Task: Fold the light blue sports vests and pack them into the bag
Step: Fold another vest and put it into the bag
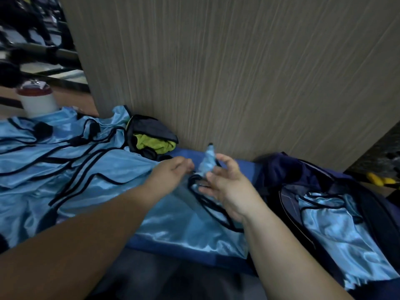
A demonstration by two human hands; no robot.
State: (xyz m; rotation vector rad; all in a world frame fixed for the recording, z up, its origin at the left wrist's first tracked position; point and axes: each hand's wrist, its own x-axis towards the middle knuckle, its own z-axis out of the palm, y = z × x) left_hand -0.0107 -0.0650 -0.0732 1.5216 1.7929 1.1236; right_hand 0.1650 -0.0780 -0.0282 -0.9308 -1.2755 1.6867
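A shiny light blue vest (186,226) with black trim lies in front of me on the blue surface. My right hand (225,187) holds up one of its straps, the strap end sticking up between thumb and fingers. My left hand (171,172) pinches the same vest's upper edge just to the left. A heap of more light blue vests (65,161) covers the left side. On the right stands an open dark navy bag (281,169) with a folded light blue vest (333,224) inside it.
A wood-grain panel (238,72) rises right behind the work area. A small black pouch with yellow-green cloth (153,139) lies against it. A white cup with a red lid (36,100) stands at the far left. A yellow object (381,180) lies beyond the bag.
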